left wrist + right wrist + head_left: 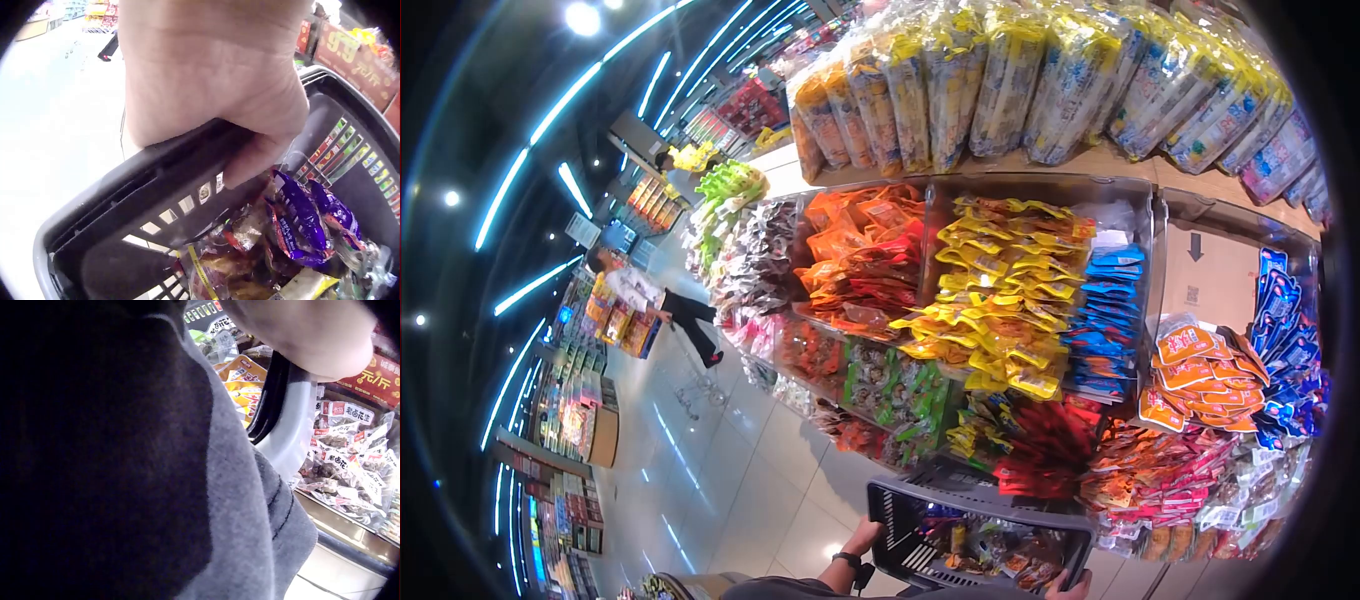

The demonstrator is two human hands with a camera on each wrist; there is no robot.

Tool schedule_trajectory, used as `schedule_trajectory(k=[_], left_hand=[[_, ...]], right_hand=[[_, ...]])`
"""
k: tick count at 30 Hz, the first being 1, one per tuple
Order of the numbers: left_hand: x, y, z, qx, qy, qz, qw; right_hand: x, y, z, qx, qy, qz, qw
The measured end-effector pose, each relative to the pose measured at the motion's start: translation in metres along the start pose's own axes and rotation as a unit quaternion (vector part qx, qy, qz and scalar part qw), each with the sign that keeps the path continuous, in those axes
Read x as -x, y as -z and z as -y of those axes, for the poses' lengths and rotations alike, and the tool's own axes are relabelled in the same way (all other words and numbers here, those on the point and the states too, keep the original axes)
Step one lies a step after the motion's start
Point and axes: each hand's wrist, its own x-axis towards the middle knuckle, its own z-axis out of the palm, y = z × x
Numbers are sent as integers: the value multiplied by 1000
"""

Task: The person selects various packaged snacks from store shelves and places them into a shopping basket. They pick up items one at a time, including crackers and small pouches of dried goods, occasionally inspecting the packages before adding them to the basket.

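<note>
1. The basket (980, 510) is low in front of the shopper, between the body and the display bins, open side up; I can't tell whether it touches the bins.
2. The left hand (862, 537) grips the rim at the basket's left end: palm over the top edge, thumb (253, 162) bent down inside the wall. Its other fingers are out of my sight.
3. The right hand (1070, 585) holds the opposite end, digits on both sides of the rim. How each finger lies there, I cannot tell.
4. Inside are purple packets (300, 215) and clear bags of wrapped snacks, loosely piled.
5. That basket looks like stiff, slotted plastic, fairly light itself, with a modest load. I'd judge 2 hands on opposite ends a sound hold; the smooth rim might slide a little if the grip slackened. The packets look soft and slippery, the contents perhaps crushable, so they'd best be taken by a sealed edge.
6. Beyond it, bins hold orange packets (860, 240), yellow packets (1000, 290) and blue packets (1105, 320), with tall bundled bags (1010, 80) above.
7. Off to the side, 1 person in a white top (635, 290) is out on the shiny floor.
</note>
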Motion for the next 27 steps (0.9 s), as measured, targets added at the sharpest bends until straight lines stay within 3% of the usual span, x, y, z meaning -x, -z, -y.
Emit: schedule_trajectory(k=[1, 9, 15, 18, 27], left_hand=[[-4, 2, 3, -9, 3, 11, 1000], [-14, 3, 14, -23, -6, 6, 1000], [-25, 6, 32, 6, -10, 12, 1000], [-27, 6, 37, 21, -17, 15, 1000], [-21, 5, 25, 33, -3, 24, 999]], right_hand=[[0, -2, 5, -8, 11, -33, 999], [4, 2, -7, -21, -36, 11, 999], [2, 1, -2, -13, 4, -27, 1000], [2, 5, -1, -22, -22, 7, 999], [2, 4, 3, -15, -12, -12, 1000]])
